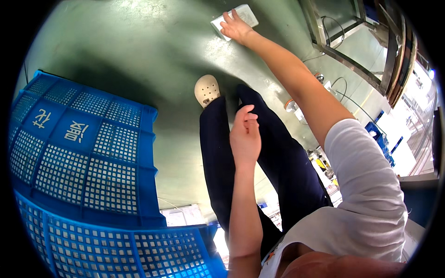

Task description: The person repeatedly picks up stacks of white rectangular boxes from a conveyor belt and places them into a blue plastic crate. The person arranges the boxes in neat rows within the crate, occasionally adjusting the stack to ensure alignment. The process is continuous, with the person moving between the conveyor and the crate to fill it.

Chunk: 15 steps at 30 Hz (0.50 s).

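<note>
- White box (245, 16), one: far side, on or just above the green floor (116, 37); cannot tell which.
- Right hand (236, 30), one: fingers spread across the box; firmness of grip cannot be told.
- Left hand (245, 136), one: loosely curled, holding nothing.
- Progress, judged: box reached; nothing beyond contact evident.
- Blue crate panels (88, 155), two: left, perforated.
- Cream clog (206, 89): one visible.
</note>
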Each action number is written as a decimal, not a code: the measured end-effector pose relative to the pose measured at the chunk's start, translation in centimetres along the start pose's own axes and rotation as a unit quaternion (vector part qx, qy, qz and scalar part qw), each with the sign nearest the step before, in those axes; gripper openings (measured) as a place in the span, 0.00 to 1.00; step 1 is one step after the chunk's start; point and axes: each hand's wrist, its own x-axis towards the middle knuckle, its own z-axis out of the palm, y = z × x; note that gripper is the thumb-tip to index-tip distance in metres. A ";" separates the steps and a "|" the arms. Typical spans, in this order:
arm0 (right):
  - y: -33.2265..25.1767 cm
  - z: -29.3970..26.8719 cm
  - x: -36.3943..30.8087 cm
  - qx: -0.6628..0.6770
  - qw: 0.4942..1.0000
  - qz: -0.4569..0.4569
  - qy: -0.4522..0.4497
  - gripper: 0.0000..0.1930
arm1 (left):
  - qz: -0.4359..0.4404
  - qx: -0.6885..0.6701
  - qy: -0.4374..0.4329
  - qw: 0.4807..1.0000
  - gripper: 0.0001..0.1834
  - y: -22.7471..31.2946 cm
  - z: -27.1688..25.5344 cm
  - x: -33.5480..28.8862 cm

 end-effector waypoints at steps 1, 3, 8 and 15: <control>-0.2 -0.6 -0.7 0.052 0.998 0.024 0.020 0.13 | 0.016 -0.018 0.007 1.000 0.12 -0.7 -0.3 0.0; -2.3 -2.9 -2.1 0.309 0.933 0.179 0.030 0.20 | -0.012 -0.045 0.063 0.997 0.12 -1.8 -1.0 0.4; -5.4 -7.0 -12.4 0.929 0.311 0.084 -0.183 0.24 | 0.164 -0.095 0.173 0.966 0.28 -3.3 -1.0 0.7; -8.0 -14.3 -27.7 0.970 0.100 0.090 -0.200 0.26 | 0.127 -0.296 0.016 0.947 0.34 -3.6 0.5 -3.7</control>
